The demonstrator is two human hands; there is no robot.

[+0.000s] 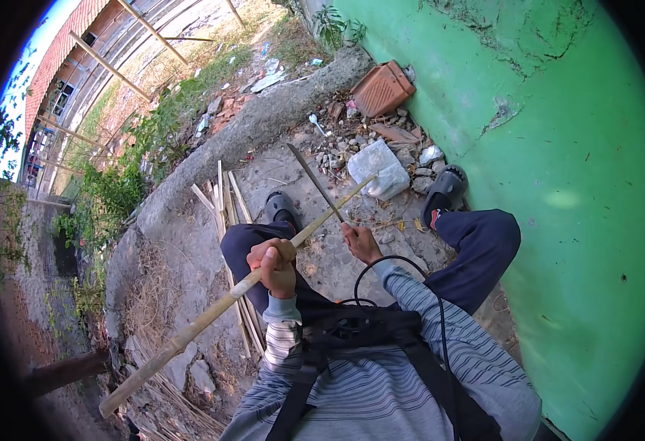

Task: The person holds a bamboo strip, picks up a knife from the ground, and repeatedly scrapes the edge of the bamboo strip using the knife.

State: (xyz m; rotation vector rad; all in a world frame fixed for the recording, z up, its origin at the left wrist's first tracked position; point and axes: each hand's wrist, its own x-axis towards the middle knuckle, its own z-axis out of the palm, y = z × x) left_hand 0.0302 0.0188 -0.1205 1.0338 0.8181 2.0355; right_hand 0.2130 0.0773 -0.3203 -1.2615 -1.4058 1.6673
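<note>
My left hand (272,266) is wrapped round a long bamboo pole (190,332). The pole slants from the lower left up to the right, its far end over a whitish block (380,170) on the ground. In my right hand (361,242) is the handle of a machete (314,176). Its long dark blade points up and to the left, away from me. The blade crosses the pole's line beyond my left hand; whether the two touch I cannot tell. Split bamboo strips (228,202) lie on the ground beside my left leg.
A green wall (572,191) with peeling plaster rises close on my right. Rubble (335,153) and an orange-brown plastic pot (383,88) lie ahead by the wall. A low concrete ledge (212,154) curves round the front left, with green plants (116,191) beyond it.
</note>
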